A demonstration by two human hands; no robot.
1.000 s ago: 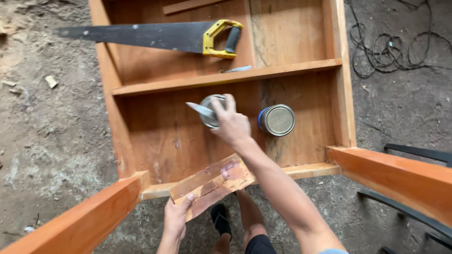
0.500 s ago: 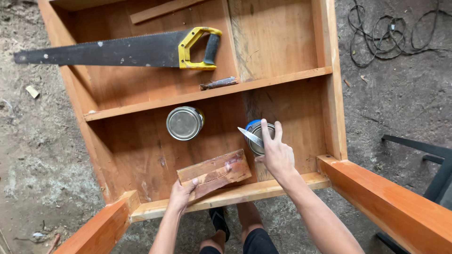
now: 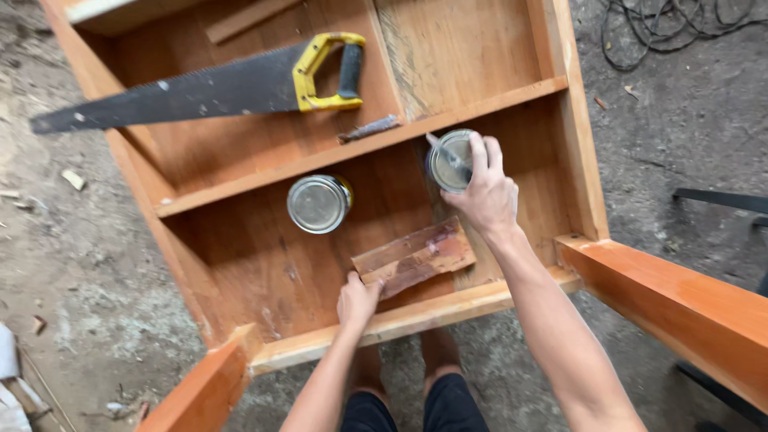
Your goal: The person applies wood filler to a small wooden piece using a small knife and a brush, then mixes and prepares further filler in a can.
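My right hand (image 3: 485, 194) grips a thin metal blade tool (image 3: 448, 154) whose tip rests on the lid of a small round tin (image 3: 450, 164) at the right of the wooden cabinet's near compartment. My left hand (image 3: 357, 300) holds the near end of a flat, stained scrap of wood (image 3: 414, 256), which lies tilted on the cabinet's back panel. A second closed tin (image 3: 318, 203) with a shiny lid stands apart to the left, untouched.
The orange-brown wooden cabinet (image 3: 400, 320) lies on its back on a dirt floor. A hand saw (image 3: 208, 86) with a yellow and black handle lies in the far compartment, a short rusty piece (image 3: 368, 128) beside it. Black cables (image 3: 664, 32) lie at top right.
My right hand with the blade moved from the left tin across to the right tin. The scrap of wood went down from above the front rail onto the cabinet's panel.
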